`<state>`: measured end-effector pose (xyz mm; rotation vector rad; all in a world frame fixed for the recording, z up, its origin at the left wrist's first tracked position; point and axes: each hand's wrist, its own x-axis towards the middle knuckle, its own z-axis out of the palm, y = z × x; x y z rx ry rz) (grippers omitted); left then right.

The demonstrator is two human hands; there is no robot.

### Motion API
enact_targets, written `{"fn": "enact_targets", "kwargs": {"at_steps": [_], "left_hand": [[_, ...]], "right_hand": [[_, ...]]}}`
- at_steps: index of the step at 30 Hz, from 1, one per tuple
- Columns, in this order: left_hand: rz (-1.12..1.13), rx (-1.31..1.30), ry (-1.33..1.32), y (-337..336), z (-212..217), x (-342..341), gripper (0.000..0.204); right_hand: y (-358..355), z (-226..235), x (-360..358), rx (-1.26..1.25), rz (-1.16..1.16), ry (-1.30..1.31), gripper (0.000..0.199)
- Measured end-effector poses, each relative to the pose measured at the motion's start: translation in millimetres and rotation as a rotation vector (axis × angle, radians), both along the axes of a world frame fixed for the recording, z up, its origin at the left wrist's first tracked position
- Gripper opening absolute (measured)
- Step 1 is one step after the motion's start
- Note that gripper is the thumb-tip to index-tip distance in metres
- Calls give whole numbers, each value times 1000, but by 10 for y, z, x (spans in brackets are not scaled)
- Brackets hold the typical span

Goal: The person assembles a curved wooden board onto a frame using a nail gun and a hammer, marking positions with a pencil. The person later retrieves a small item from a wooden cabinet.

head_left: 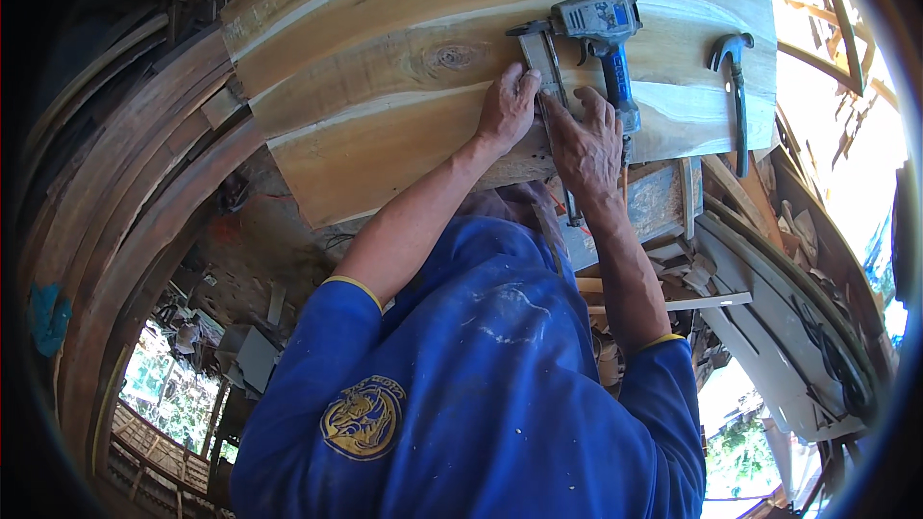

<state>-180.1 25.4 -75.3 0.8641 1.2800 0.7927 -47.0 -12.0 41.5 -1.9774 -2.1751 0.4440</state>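
Note:
A grey and blue nail gun (598, 19) lies on its side on a wide wooden panel (385, 77), with its nose to the left. Its long narrow magazine (541, 56) runs from the nose toward me, past the panel's near edge. My left hand (508, 113) is closed at the left side of the magazine, thumb and fingertips pressed together; whatever is between them is too small to make out. On the lower part of the magazine rests my right hand (586, 146), its fingers bent around it beside the gun's handle. A hammer (738, 96) lies farther right on the panel.
An air hose (625, 178) leaves the handle's lower end. Long curved-looking boards (144, 183) are stacked at the left. Wood offcuts (798, 231) and a pale sheet (760, 317) lie to the right. Under the panel's near edge shows a worn bluish surface (659, 202).

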Motion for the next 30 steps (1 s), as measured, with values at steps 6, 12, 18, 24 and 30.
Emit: {"fn": "enact_targets", "kwargs": {"at_steps": [6, 12, 18, 24, 30], "left_hand": [[33, 228, 108, -48, -60, 34, 37], [-14, 149, 150, 57, 213, -1, 33], [-40, 84, 118, 54, 191, -2, 31], [-147, 44, 185, 92, 346, -45, 25], [-54, 86, 210, 83, 301, 30, 27]], "right_hand": [[30, -33, 34, 46, -2, 94, 37], [50, 8, 88, 24, 7, 84, 42], [78, -15, 103, 33, 80, 39, 43], [82, -75, 125, 75, 46, 60, 43], [109, -122, 171, 77, 120, 32, 45]]}}
